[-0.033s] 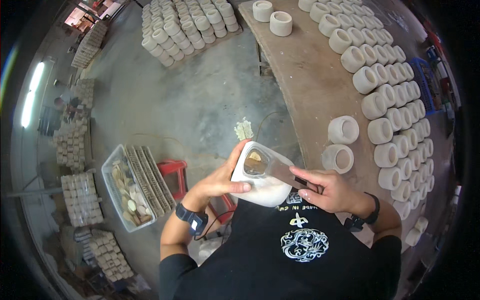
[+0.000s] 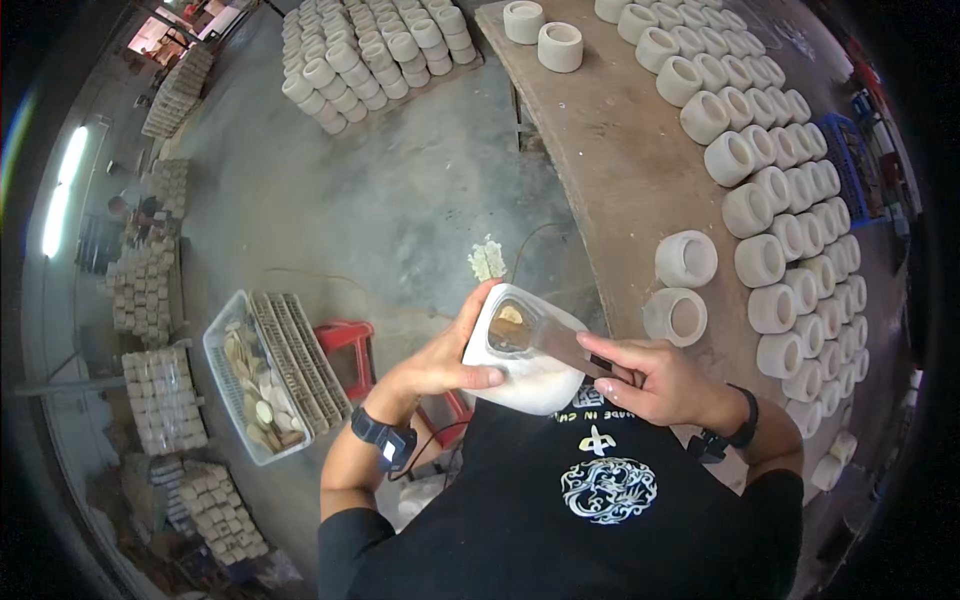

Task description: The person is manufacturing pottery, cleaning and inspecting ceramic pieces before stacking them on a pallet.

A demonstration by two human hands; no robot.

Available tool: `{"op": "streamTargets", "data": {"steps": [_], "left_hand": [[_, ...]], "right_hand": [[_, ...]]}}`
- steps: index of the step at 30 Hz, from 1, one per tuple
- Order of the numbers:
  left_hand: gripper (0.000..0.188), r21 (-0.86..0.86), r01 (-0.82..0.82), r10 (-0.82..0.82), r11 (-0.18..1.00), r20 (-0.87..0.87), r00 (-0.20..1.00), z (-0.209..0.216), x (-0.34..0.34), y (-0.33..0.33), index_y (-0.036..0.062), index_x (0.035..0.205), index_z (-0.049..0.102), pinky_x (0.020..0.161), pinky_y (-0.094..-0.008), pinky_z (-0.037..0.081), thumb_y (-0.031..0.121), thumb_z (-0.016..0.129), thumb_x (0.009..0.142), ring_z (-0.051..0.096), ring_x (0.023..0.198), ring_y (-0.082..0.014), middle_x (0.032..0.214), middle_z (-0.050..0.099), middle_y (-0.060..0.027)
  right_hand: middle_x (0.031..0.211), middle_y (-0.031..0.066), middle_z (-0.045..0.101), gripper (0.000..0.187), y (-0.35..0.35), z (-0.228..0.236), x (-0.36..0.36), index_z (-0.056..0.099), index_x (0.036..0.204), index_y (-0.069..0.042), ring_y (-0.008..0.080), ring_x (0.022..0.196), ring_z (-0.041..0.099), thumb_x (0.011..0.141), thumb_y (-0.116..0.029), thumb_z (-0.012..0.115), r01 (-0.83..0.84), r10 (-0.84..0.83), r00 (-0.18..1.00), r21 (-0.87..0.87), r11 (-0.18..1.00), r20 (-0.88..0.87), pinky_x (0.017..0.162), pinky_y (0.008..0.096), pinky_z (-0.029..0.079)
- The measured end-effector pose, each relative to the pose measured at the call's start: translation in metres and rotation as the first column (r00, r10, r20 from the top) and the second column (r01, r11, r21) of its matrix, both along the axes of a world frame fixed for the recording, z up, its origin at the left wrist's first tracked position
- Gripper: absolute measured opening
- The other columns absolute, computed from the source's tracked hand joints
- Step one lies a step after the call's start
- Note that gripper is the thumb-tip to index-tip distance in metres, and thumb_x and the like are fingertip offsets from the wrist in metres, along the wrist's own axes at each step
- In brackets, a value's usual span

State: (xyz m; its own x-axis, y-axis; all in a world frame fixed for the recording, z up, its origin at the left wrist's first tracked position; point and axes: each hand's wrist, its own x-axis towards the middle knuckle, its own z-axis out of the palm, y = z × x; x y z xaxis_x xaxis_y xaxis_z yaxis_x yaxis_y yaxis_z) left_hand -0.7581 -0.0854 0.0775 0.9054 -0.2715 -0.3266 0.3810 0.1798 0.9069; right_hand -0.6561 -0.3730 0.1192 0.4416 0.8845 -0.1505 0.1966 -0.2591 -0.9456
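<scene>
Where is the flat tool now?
Head view, just right of centre: the flat tool is in the right hand, its end over the hollow white piece.

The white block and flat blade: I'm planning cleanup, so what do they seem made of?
The white block looks like plaster: pale, matte and chalky. The flat blade may be metal: thin, smooth, greyish, though blur leaves that open.

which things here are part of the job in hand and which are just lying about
In use:
white rounded hollow block, held by the left hand
flat grey metal blade, held over it by the right hand

Seemingly just lying about:
pale plastic basket of flat beige pieces
red plastic stool
rows of off-white round hollow blocks
</scene>
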Motion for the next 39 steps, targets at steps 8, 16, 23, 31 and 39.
{"op": "streamTargets", "data": {"steps": [8,16,23,31,39], "left_hand": [[0.120,0.267,0.128,-0.157,0.955,0.088,0.984,0.010,0.006,0.001,0.0057,0.152,0.001,0.112,-0.0388,0.025,0.034,0.077,0.063,0.029,0.139,-0.0316,0.146,0.030,-0.0210],[0.121,0.277,0.136,-0.166,0.951,0.089,0.982,0.007,-0.001,-0.002,0.0039,0.151,-0.001,0.112,-0.0394,0.026,0.032,0.076,0.063,0.032,0.137,-0.0328,0.144,0.032,-0.0217],[0.123,0.631,0.181,-0.477,0.754,0.338,0.811,0.011,0.010,-0.021,0.0051,0.152,0.002,0.112,-0.0399,0.027,0.029,0.080,0.060,0.036,0.135,-0.0324,0.146,0.033,-0.0187],[0.119,0.154,0.118,-0.132,0.981,0.087,0.987,-0.004,-0.009,-0.003,0.0084,0.153,0.002,0.112,-0.0371,0.024,0.029,0.079,0.064,0.029,0.139,-0.0277,0.148,0.029,-0.0183],[0.120,-0.022,0.049,-0.049,0.999,0.012,0.999,-0.012,-0.012,-0.001,0.0081,0.153,0.000,0.114,-0.0388,0.019,0.033,0.079,0.066,0.025,0.141,-0.0289,0.150,0.026,-0.0184]], "right_hand": [[0.066,0.0048,0.047,0.057,0.000,0.002,-0.005,0.046,0.141,-0.006,0.0117,0.055,0.045,0.087,-0.010,0.066,-0.014,0.012,0.997,0.017,1.000,0.070,0.054,0.0290,0.040],[0.066,0.0049,0.047,0.056,0.005,0.000,-0.009,0.047,0.140,-0.004,0.0115,0.054,0.044,0.087,-0.009,0.066,0.000,-0.005,0.998,0.083,0.997,0.065,0.053,0.0285,0.039],[0.080,0.0076,0.058,0.054,0.029,0.017,-0.004,0.049,0.138,-0.002,0.0087,0.057,0.045,0.087,-0.008,0.065,-0.043,0.024,0.989,0.131,0.990,0.144,0.054,0.0243,0.041],[0.071,0.0011,0.051,0.058,-0.006,0.020,0.002,0.048,0.140,-0.006,0.0072,0.058,0.044,0.086,-0.009,0.068,-0.002,0.007,0.999,-0.091,0.996,0.050,0.054,0.0238,0.038],[0.068,0.0064,0.051,0.056,-0.003,0.009,-0.013,0.048,0.140,-0.010,0.0145,0.057,0.049,0.087,-0.014,0.066,-0.079,0.079,0.995,-0.008,0.997,0.062,0.056,0.0302,0.042]]}}
